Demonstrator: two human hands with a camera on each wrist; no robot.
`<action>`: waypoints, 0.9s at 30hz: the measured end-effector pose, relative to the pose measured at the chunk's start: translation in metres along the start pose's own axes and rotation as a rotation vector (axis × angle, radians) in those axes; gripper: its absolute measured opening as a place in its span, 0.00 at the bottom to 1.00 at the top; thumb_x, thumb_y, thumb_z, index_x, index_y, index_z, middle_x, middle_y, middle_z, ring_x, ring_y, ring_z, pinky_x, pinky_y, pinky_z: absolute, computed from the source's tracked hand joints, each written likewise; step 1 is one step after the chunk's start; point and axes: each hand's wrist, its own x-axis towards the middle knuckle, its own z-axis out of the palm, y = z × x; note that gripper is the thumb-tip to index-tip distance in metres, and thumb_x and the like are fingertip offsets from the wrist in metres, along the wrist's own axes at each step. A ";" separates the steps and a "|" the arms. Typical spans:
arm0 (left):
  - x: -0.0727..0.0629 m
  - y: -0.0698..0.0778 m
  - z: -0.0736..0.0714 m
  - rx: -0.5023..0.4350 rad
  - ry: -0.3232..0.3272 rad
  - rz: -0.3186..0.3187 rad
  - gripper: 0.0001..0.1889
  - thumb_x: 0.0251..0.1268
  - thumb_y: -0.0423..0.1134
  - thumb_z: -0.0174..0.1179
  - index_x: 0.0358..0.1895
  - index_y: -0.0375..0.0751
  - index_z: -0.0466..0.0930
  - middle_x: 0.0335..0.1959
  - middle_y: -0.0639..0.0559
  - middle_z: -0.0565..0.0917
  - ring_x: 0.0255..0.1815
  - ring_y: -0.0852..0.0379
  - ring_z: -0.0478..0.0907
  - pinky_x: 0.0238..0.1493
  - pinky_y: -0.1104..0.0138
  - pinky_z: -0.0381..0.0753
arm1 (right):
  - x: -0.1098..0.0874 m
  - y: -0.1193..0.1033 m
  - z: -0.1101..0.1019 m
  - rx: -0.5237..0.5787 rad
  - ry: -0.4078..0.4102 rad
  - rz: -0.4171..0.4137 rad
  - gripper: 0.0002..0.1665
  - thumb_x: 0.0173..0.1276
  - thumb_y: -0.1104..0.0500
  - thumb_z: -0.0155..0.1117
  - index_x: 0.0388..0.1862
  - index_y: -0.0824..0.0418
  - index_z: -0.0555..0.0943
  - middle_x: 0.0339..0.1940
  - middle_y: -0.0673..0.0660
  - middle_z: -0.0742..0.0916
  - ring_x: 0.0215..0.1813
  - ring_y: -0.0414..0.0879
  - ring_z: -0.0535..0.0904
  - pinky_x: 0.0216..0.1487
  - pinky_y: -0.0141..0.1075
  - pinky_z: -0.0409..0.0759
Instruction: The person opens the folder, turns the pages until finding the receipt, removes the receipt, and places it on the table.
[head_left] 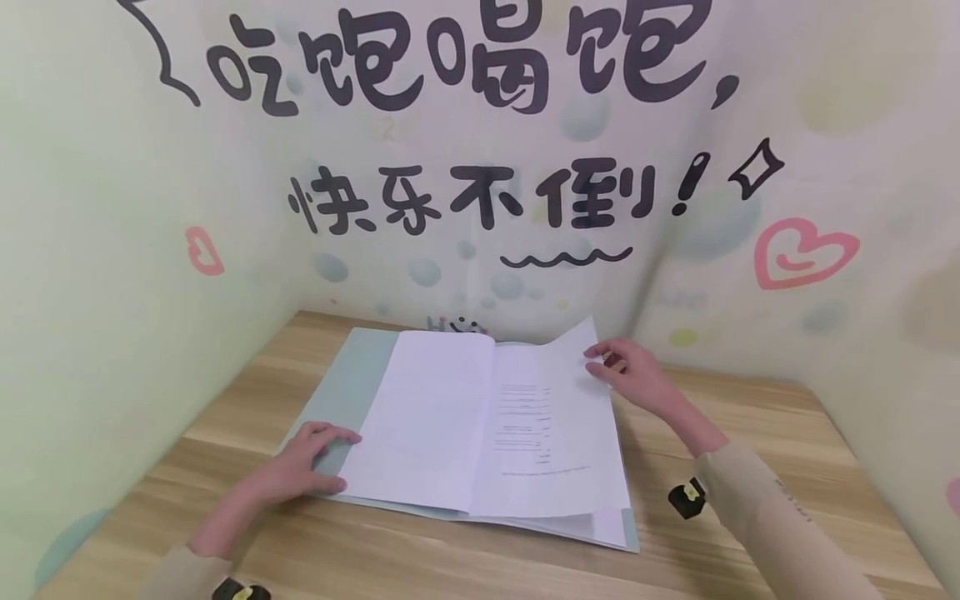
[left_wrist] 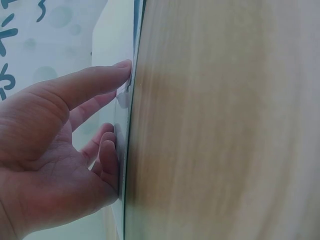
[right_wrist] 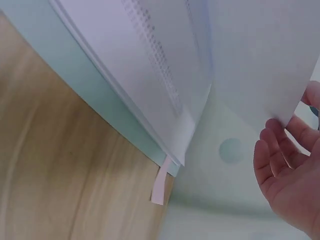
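Observation:
An open book lies on the table, its pale blue-green cover (head_left: pixel 352 375) showing beyond the left page (head_left: pixel 427 408), which looks blank. My right hand (head_left: pixel 633 375) pinches the outer edge of a page (head_left: pixel 573 425) near its top corner, between thumb and fingers. That page is lifted and carries lines of small print. In the right wrist view, more printed pages lie below the raised sheet (right_wrist: pixel 265 55). At the book's lower left, my left hand (head_left: pixel 300 467) rests on the cover and page edge with fingers spread; the left wrist view shows the thumb (left_wrist: pixel 100 82) at the cover's edge.
The wooden table (head_left: pixel 712 517) stands in a corner against a wall (head_left: pixel 465 142) with black lettering and hearts. A pink ribbon bookmark (right_wrist: pixel 159 185) sticks out from the book. Both wrists wear black devices, one seen at the right sleeve (head_left: pixel 757 508).

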 end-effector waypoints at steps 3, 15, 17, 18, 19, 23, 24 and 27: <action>0.002 0.001 0.000 -0.003 0.004 0.002 0.30 0.49 0.42 0.74 0.59 0.44 0.76 0.61 0.29 0.65 0.63 0.31 0.65 0.58 0.38 0.69 | 0.003 -0.004 -0.008 -0.004 -0.009 -0.015 0.15 0.73 0.53 0.60 0.52 0.59 0.84 0.50 0.59 0.82 0.46 0.51 0.77 0.41 0.36 0.76; 0.000 -0.001 0.002 -0.001 -0.012 -0.026 0.30 0.49 0.41 0.74 0.59 0.45 0.76 0.61 0.29 0.65 0.62 0.32 0.66 0.57 0.37 0.69 | 0.020 -0.025 -0.022 0.029 -0.078 -0.190 0.20 0.71 0.67 0.53 0.56 0.56 0.83 0.53 0.57 0.81 0.57 0.53 0.75 0.52 0.40 0.76; 0.000 -0.002 0.002 -0.003 -0.009 -0.019 0.30 0.49 0.41 0.74 0.59 0.45 0.75 0.61 0.28 0.64 0.62 0.31 0.65 0.56 0.38 0.69 | 0.026 -0.031 -0.022 0.003 -0.058 -0.217 0.19 0.71 0.66 0.55 0.57 0.56 0.82 0.54 0.56 0.81 0.57 0.54 0.75 0.52 0.41 0.77; 0.000 -0.002 0.001 -0.004 -0.007 -0.019 0.31 0.49 0.41 0.74 0.59 0.45 0.75 0.61 0.28 0.64 0.62 0.32 0.65 0.56 0.38 0.69 | 0.029 -0.036 -0.022 -0.002 -0.048 -0.224 0.19 0.70 0.66 0.56 0.57 0.56 0.82 0.54 0.56 0.81 0.57 0.54 0.75 0.52 0.42 0.78; 0.000 -0.001 0.001 -0.005 -0.006 -0.020 0.30 0.50 0.41 0.74 0.59 0.45 0.75 0.61 0.28 0.64 0.62 0.32 0.65 0.56 0.38 0.69 | 0.031 -0.039 -0.021 -0.006 -0.036 -0.230 0.18 0.70 0.65 0.57 0.57 0.55 0.82 0.54 0.56 0.81 0.58 0.55 0.75 0.52 0.43 0.78; 0.001 -0.001 0.000 -0.007 -0.007 -0.023 0.30 0.50 0.41 0.74 0.59 0.45 0.75 0.62 0.28 0.64 0.62 0.31 0.65 0.56 0.37 0.69 | 0.040 -0.053 -0.018 -0.015 0.019 -0.260 0.17 0.69 0.63 0.60 0.56 0.54 0.83 0.54 0.55 0.83 0.57 0.54 0.76 0.51 0.43 0.78; 0.001 0.000 0.000 -0.007 -0.009 -0.031 0.30 0.50 0.41 0.74 0.59 0.46 0.75 0.62 0.28 0.64 0.62 0.31 0.65 0.57 0.37 0.68 | 0.041 -0.056 -0.017 -0.018 0.029 -0.269 0.17 0.69 0.63 0.60 0.56 0.55 0.83 0.54 0.55 0.83 0.56 0.53 0.76 0.50 0.43 0.78; 0.001 0.000 0.000 -0.013 -0.013 -0.041 0.31 0.49 0.41 0.74 0.60 0.46 0.75 0.62 0.29 0.63 0.62 0.31 0.65 0.57 0.37 0.68 | 0.048 -0.064 -0.013 -0.016 0.045 -0.284 0.17 0.69 0.62 0.61 0.56 0.54 0.83 0.53 0.54 0.84 0.56 0.52 0.77 0.49 0.41 0.78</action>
